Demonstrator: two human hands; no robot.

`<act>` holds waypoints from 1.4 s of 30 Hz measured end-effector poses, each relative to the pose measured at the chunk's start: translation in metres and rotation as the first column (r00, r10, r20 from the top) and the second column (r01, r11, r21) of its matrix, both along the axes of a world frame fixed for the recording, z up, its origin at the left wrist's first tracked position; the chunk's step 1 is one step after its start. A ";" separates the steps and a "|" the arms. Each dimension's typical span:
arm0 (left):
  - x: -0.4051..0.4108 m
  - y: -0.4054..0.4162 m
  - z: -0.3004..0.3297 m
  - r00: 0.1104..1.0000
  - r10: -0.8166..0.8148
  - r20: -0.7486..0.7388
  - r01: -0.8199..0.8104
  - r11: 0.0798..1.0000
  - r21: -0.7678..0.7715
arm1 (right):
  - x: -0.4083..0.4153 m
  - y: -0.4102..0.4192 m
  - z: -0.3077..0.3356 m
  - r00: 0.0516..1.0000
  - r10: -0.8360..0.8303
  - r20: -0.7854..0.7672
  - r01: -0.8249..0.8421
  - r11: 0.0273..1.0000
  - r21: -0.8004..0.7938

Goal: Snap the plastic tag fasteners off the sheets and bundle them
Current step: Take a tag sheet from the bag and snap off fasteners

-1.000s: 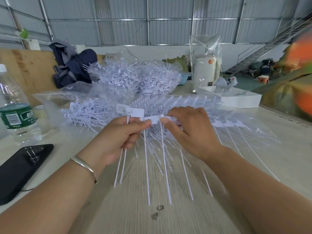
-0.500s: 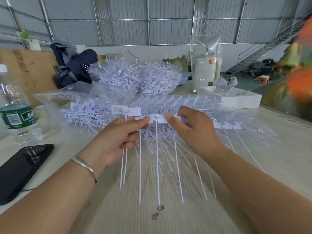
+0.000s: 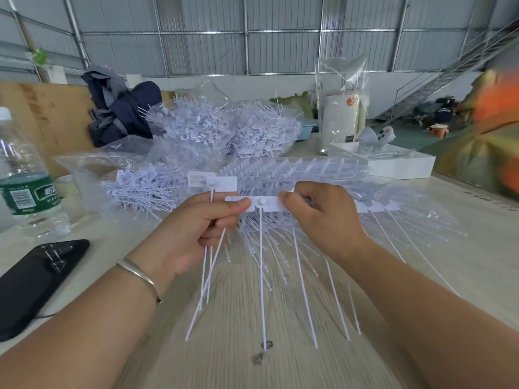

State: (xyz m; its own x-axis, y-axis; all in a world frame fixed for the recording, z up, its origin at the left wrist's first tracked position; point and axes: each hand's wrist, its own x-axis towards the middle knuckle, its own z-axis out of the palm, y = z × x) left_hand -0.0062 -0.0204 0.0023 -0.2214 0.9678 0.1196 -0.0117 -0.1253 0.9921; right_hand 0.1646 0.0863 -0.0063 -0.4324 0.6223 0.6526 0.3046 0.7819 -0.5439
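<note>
My left hand (image 3: pixel 202 231) holds a few loose white tag fasteners (image 3: pixel 213 183) upright, their thin tails hanging below the palm, and its thumb pinches the left end of the end tag (image 3: pixel 262 204) of a sheet. My right hand (image 3: pixel 323 217) pinches the same sheet of joined fasteners (image 3: pixel 373 206) just right of that tag. The sheet's long white tails fan down toward the wooden table (image 3: pixel 252 318). A stack of more sheets (image 3: pixel 295 169) lies behind my hands, inside clear plastic.
A heap of loose fasteners (image 3: pixel 227 130) and a smaller pile (image 3: pixel 140 189) lie behind and to the left. A water bottle (image 3: pixel 22 175) and a black phone (image 3: pixel 33 279) sit at the left. A white box (image 3: pixel 398 164) stands at the right rear; a dark bag (image 3: pixel 120 113) at the rear left.
Both hands have shifted one tag along the sheet; my left thumb now pinches a fresh end tag, and the bundle in my left hand has gained a tail.
</note>
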 end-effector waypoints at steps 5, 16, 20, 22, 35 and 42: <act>-0.001 -0.002 0.002 0.994 -0.072 -0.080 0.072 0.997 -0.007 | 0.002 -0.001 0.002 0.999 -0.001 0.047 0.000 0.999 0.035; -0.007 -0.008 0.007 0.943 -0.184 -0.279 0.161 0.982 -0.101 | 0.002 -0.003 -0.001 0.966 0.030 0.258 -0.078 0.981 0.177; -0.010 -0.006 0.004 0.873 -0.127 -0.470 0.066 0.987 -0.143 | 0.007 0.000 0.001 0.965 0.025 0.262 -0.078 0.978 0.193; -0.012 -0.005 -0.002 0.851 -0.062 -0.521 -0.022 0.988 -0.154 | 0.013 0.008 0.006 0.984 0.022 0.178 -0.051 0.986 0.158; -0.013 0.007 -0.006 0.989 0.138 0.044 -0.135 0.989 -0.058 | 0.003 0.014 -0.005 0.986 0.059 0.155 -0.081 0.986 0.143; -0.005 0.006 -0.008 0.996 0.046 0.076 -0.038 0.994 -0.100 | -0.001 0.012 -0.006 0.975 0.077 0.210 -0.121 0.971 0.205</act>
